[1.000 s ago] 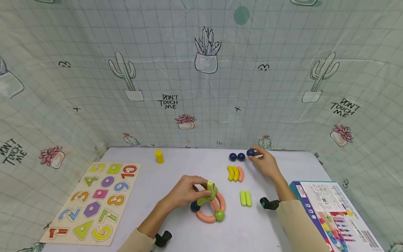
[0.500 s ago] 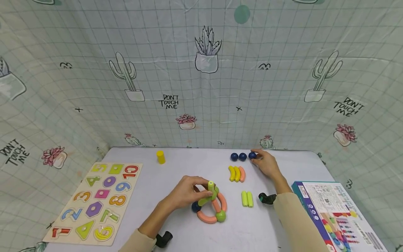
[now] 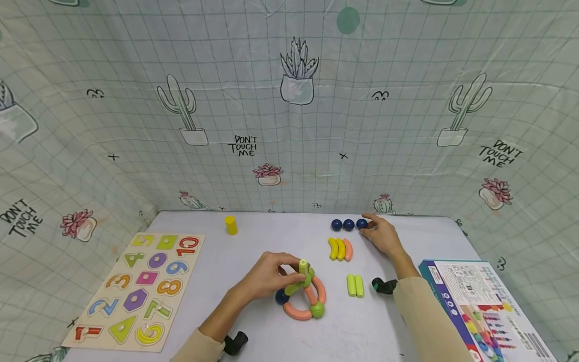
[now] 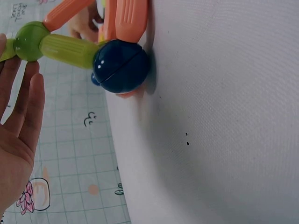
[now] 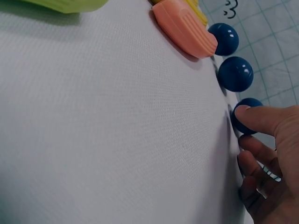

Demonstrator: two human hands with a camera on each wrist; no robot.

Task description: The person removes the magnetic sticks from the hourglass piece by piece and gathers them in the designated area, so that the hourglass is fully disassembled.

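My left hand pinches the top of a magnetic ball-and-stick frame, near its upright lime stick. The frame stands on the table, with curved coral sticks, a green ball and a dark blue ball low down. In the left wrist view the fingers sit by another green ball. At the back right, my right hand holds a dark blue ball at the table surface, thumb across it. Two matching blue balls are lined up beside it.
Two yellow curved sticks and a coral one lie before the balls, two lime sticks nearer. A yellow cylinder stands back left. The number puzzle board is left, a printed box right.
My right hand has lowered the third blue ball slightly, level with the other two in the row. The left hand and the frame stay put; the head view has shifted a little.
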